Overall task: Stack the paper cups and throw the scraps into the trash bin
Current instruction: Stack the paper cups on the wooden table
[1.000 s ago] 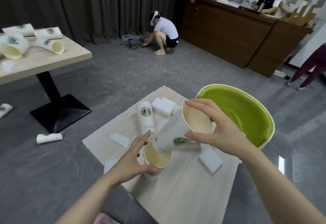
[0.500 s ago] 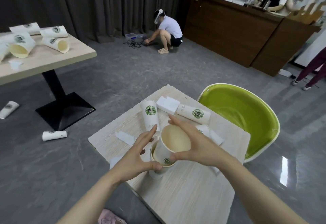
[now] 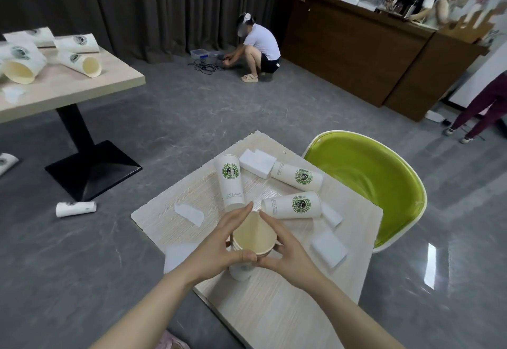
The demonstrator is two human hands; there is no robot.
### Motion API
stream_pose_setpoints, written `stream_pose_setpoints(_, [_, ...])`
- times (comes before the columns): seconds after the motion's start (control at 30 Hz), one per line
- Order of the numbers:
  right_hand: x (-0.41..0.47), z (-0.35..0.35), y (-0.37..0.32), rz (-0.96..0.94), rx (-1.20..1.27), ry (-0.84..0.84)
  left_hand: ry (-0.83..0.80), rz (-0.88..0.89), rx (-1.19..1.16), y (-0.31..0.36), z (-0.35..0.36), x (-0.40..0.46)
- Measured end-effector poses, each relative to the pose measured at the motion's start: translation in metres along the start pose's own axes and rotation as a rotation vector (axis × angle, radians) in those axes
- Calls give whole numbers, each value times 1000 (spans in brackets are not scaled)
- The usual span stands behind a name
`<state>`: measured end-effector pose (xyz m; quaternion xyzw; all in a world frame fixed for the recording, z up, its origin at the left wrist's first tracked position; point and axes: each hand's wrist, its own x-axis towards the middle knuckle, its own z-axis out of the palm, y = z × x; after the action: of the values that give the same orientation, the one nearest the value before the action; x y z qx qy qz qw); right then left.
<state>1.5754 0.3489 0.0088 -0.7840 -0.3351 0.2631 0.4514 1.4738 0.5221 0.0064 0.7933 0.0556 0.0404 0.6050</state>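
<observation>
I worked at a pale wood-grain table (image 3: 274,307) on a grey marble-look floor, dark curtains at 12 o'clock and a brown counter at 2 o'clock. A lime-green chair (image 3: 378,184) sat at 3 o'clock of the table. My left hand (image 3: 219,244) and right hand (image 3: 285,250) were closed around the upright stacked cups (image 3: 253,236), thumbs touching at 6 o'clock of the rim. 3 paper cups lay at 12 o'clock of the stack, the nearest cup (image 3: 292,205) just beside my right fingertips; white scraps (image 3: 327,248) lay scattered around. Half a second before, the upper cup was tilted; it now sat straight.
</observation>
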Motion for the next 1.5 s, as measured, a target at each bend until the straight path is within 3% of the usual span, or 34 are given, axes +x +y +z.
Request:
stream_pose_setpoints(0.27, [15,6,1,39,113,-24,2,-9,24,-4,-11,15])
stream_pose_setpoints(0.4, [20,-15,4,65,44,-78,-26,-17,58,-4,-11,22])
stream_pose_setpoints(0.6, [54,-80,51,153,-261,90,-10,-45,62,-8,-16,22])
stream_pose_setpoints(0.87, [107,-127,104,269,-902,-79,-19,-39,112,-7,-13,21])
stream_pose_setpoints(0.97, [117,-132,112,271,-1028,-164,-19,-40,128,-7,-13,22])
stream_pose_setpoints(1.13, [120,-129,112,246,-914,-78,-26,-38,130,-8,-15,22])
stream_pose_setpoints(1.33, [111,-133,119,277,-1078,-146,-31,-45,117,-8,-16,22])
stream_pose_setpoints(1.5, [98,-122,124,211,-850,-110,-33,-41,121,-11,-14,20])
